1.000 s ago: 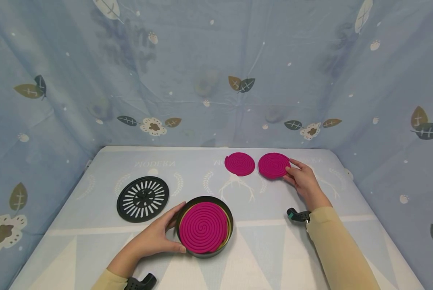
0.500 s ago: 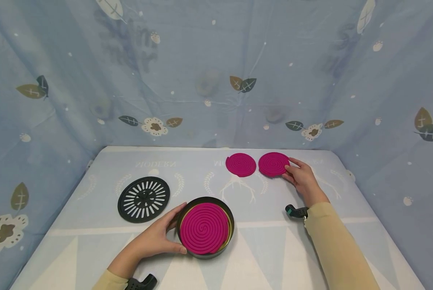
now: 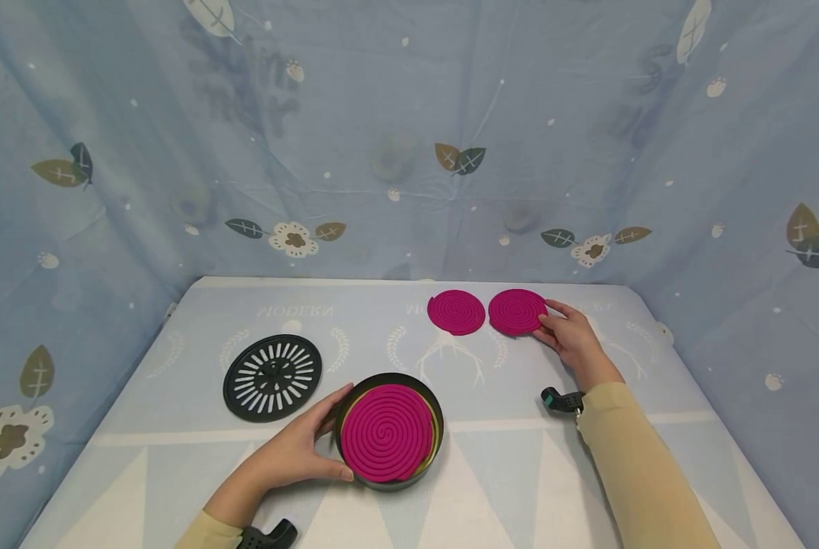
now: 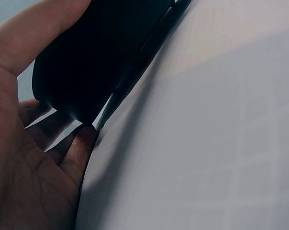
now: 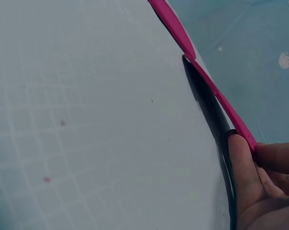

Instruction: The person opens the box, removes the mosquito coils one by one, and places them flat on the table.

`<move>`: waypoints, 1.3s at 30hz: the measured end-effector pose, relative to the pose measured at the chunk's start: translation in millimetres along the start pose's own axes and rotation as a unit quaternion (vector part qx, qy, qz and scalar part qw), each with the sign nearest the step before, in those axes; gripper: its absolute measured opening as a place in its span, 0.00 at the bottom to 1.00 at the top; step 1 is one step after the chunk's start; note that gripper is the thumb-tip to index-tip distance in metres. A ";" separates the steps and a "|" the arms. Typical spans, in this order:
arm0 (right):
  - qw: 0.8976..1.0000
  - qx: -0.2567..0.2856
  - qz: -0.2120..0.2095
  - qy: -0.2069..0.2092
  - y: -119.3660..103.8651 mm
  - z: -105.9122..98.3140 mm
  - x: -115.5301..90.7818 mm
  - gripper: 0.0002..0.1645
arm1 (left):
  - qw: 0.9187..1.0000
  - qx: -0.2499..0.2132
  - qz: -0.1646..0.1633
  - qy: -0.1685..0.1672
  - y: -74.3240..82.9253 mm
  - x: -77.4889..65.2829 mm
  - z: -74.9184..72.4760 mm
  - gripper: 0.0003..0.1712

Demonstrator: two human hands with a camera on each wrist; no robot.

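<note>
Left hand: over in the lower middle of the frame, the left hand [image 3: 300, 450] curls its thumb and fingers round the side of a dark round container [image 3: 409, 379].
Inside the container: a magenta spiral coaster [image 3: 386, 432], with a yellow sliver showing along its right edge.
Right hand: right of centre, the right hand [image 3: 573, 335] pinches the near-right rim of a second magenta coaster [image 3: 515, 312], a shadow beneath it.
Third coaster: another magenta spiral [image 3: 456, 313] just left of that one, near the table's [image 3: 492, 496] far edge.
Slotted black disc [image 3: 273, 369]: left of the container, apart from it.
</note>
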State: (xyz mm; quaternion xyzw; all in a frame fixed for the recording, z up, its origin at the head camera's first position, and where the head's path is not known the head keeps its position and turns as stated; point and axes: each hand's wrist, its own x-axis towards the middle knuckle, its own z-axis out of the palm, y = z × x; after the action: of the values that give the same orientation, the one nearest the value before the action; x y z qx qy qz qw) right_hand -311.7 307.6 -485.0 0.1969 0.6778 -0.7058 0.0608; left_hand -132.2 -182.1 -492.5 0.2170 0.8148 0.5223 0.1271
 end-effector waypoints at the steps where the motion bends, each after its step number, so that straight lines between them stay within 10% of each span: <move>1: 1.000 -0.001 0.001 -0.002 -0.2 -0.5 -0.2 0.37 | 1.000 0.000 0.000 0.000 0.1 0.0 0.0 0.73; 39: 0.996 -0.041 -0.016 -0.077 -15.0 -19.8 -22.5 0.43 | 1.000 0.010 -0.012 0.000 5.3 1.3 -1.9 0.74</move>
State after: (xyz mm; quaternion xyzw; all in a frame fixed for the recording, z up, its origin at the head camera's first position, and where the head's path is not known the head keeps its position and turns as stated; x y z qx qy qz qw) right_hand -292.5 324.1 -462.9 0.1282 0.7025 -0.6915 0.1093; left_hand -133.0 -181.1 -486.9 0.2082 0.8225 0.5128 0.1309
